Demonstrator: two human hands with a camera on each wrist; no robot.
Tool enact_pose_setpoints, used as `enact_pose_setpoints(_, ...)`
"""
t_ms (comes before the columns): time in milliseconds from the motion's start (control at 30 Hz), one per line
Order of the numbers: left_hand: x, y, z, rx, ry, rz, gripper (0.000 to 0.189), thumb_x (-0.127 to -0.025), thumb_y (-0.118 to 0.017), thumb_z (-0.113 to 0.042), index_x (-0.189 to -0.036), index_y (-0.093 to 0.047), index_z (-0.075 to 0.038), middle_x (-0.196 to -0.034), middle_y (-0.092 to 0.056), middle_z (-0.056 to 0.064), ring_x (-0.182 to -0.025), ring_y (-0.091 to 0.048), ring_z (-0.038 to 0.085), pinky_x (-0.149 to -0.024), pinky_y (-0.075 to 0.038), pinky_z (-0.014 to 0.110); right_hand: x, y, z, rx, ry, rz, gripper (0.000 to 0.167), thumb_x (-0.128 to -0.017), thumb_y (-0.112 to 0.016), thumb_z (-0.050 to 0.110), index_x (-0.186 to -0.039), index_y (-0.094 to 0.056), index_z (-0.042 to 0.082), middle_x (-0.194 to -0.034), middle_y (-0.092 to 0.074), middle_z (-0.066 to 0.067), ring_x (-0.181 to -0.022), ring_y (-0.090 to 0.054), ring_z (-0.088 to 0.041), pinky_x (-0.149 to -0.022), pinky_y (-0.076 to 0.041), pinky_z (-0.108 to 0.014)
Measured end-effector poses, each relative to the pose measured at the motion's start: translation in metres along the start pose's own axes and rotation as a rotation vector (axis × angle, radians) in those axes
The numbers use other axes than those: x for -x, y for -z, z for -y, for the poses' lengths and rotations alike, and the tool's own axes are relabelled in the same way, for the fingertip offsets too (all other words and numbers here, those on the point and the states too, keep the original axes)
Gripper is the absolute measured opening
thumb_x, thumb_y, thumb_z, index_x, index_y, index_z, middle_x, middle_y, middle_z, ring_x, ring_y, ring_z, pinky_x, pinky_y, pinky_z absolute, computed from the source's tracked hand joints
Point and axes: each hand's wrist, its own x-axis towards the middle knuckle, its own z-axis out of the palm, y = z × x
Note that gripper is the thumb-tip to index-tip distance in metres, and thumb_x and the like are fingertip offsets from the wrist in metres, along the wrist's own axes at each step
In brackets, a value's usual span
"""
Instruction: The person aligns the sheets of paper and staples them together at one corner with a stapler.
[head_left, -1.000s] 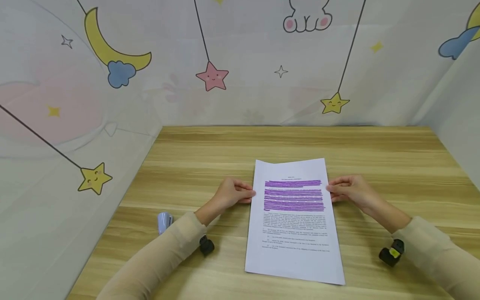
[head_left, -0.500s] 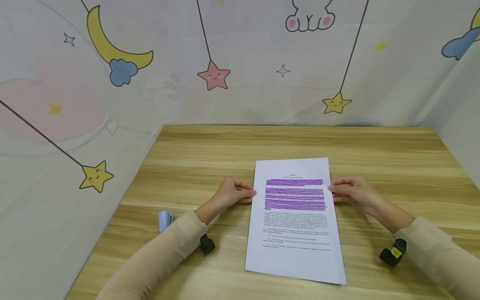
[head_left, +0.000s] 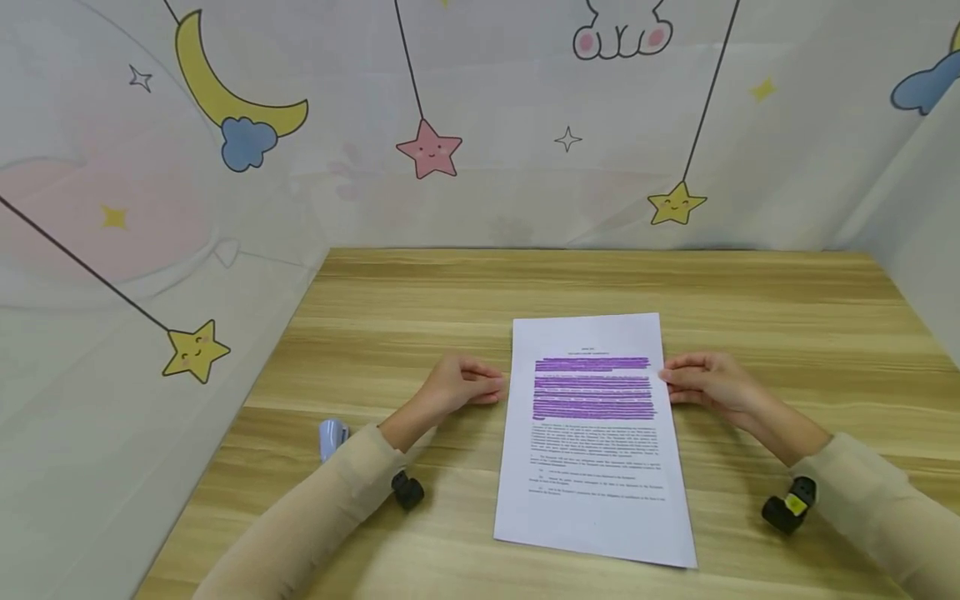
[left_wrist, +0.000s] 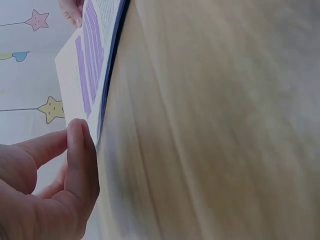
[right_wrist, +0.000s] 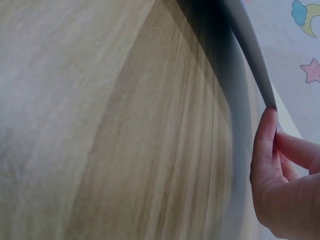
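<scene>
A printed sheet of paper (head_left: pixel 592 508), its upper paragraphs struck over with purple marker lines, lies lengthwise before me on the table. At its right edge my right hand (head_left: pixel 708 383) pinches the paper between thumb and fingers. In the right wrist view this edge of the paper (right_wrist: pixel 257 62) is raised off the wood, its grey underside showing. My left hand (head_left: pixel 457 387) is just beside the left edge, a narrow gap between its fingertips and the paper in the head view. From the left wrist, the left fingertips (left_wrist: pixel 76 131) overlap the sheet's near edge.
A small pale-blue object (head_left: pixel 330 437), partly hidden by the left sleeve, stands on the wooden table (head_left: pixel 420 292) at the left. Black wrist cameras hang below both cuffs. A white cloth (head_left: pixel 495 200) printed with stars and moons rises behind the table and along its sides.
My left hand has let go of the paper's left edge and drawn slightly left. The paper's top edge, dipped earlier, now lies straighter. The right hand keeps its pinch.
</scene>
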Motion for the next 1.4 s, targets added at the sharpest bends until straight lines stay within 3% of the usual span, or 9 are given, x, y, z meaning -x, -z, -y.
enact_pose_setpoints(300, 0.025, 0.030, -0.007, -0.154, -0.037, -0.020, 0.022, -0.092, -0.069, 0.001, -0.111, -0.067, 0.012, -0.101, -0.071, 0.025, -0.082, -0.072, 0.021, -0.080, -0.060, 0.035, 0.000, -0.002, 0.002, 0.006, -0.009, -0.009, 0.015, -0.098, -0.059, -0.003, -0.093, -0.070, 0.004, -0.089, -0.072, -0.005, -0.079, -0.070, -0.015, -0.073, -0.060, -0.029)
enact_pose_setpoints(633, 0.056, 0.074, -0.017, -0.361, -0.179, -0.095, 0.030, -0.096, -0.069, -0.013, -0.116, -0.066, 0.010, -0.104, -0.070, 0.022, -0.094, -0.069, 0.037, -0.080, -0.059, 0.042, -0.001, -0.001, 0.001, -0.027, 0.012, 0.021, 0.017, -0.098, -0.057, -0.005, -0.092, -0.071, 0.003, -0.088, -0.072, -0.006, -0.078, -0.069, -0.016, -0.073, -0.060, -0.029)
enact_pose_setpoints(867, 0.075, 0.105, -0.023, -0.397, -0.230, -0.170, 0.033, -0.096, -0.068, -0.015, -0.119, -0.065, 0.010, -0.110, -0.069, 0.021, -0.099, -0.068, 0.038, -0.083, -0.059, 0.039, 0.001, 0.003, 0.003, -0.029, -0.007, -0.001, 0.016, -0.098, -0.058, -0.003, -0.092, -0.071, 0.004, -0.089, -0.072, -0.006, -0.078, -0.070, -0.016, -0.072, -0.060, -0.029)
enact_pose_setpoints(1133, 0.097, 0.130, -0.026, -0.429, -0.229, -0.275, 0.035, -0.096, -0.069, -0.018, -0.120, -0.064, 0.008, -0.113, -0.068, 0.022, -0.099, -0.068, 0.035, -0.082, -0.059, 0.035, 0.003, 0.005, 0.004, -0.013, -0.013, 0.000, 0.014, -0.099, -0.059, -0.002, -0.095, -0.071, 0.002, -0.091, -0.072, -0.006, -0.079, -0.070, -0.017, -0.074, -0.060, -0.029)
enact_pose_setpoints(1267, 0.108, 0.140, -0.023, -0.504, -0.218, -0.317, 0.038, -0.097, -0.068, -0.020, -0.121, -0.064, 0.008, -0.113, -0.068, 0.022, -0.094, -0.069, 0.029, -0.079, -0.059, 0.032, 0.003, 0.004, 0.005, -0.012, -0.004, 0.005, 0.013, -0.098, -0.059, -0.002, -0.095, -0.071, 0.002, -0.091, -0.072, -0.007, -0.080, -0.070, -0.018, -0.074, -0.060, -0.030)
enact_pose_setpoints(1400, 0.118, 0.148, -0.019, -0.590, -0.214, -0.355, 0.040, -0.097, -0.068, -0.025, -0.119, -0.066, 0.008, -0.110, -0.069, 0.022, -0.092, -0.069, 0.033, -0.074, -0.059, 0.030, 0.003, 0.004, 0.004, 0.010, 0.003, -0.004, 0.012, -0.098, -0.060, -0.001, -0.095, -0.071, 0.003, -0.091, -0.072, -0.006, -0.080, -0.071, -0.017, -0.074, -0.060, -0.030)
